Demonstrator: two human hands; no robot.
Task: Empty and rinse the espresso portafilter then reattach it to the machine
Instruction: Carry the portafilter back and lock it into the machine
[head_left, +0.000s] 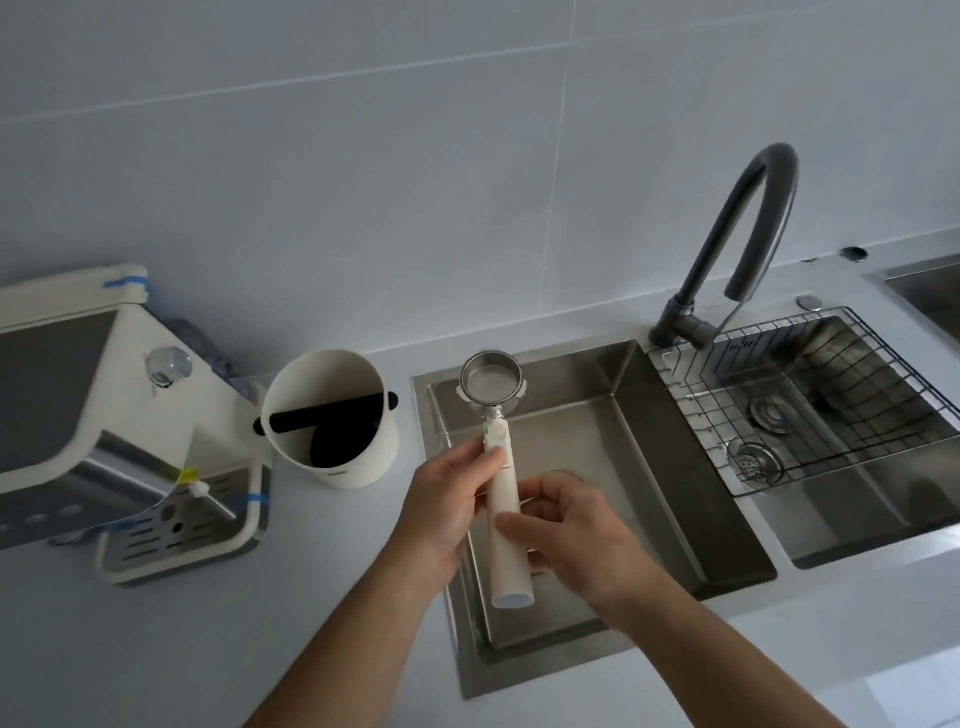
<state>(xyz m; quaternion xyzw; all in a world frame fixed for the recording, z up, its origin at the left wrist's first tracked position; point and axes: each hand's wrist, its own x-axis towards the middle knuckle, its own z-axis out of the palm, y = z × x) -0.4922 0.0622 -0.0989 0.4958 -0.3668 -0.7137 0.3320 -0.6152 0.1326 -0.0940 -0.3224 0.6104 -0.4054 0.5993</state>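
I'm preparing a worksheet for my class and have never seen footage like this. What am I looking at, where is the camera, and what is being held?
There is one picture, from a camera worn on a person's head, looking down at their bare hands. Both the left hand and right hand hold a coffee filter handle above a steel sink; its metal basket looks empty. On the counter to the left stand a white tub with a black bar across it and a coffee machine. A dark tap and wire rack are on the right.
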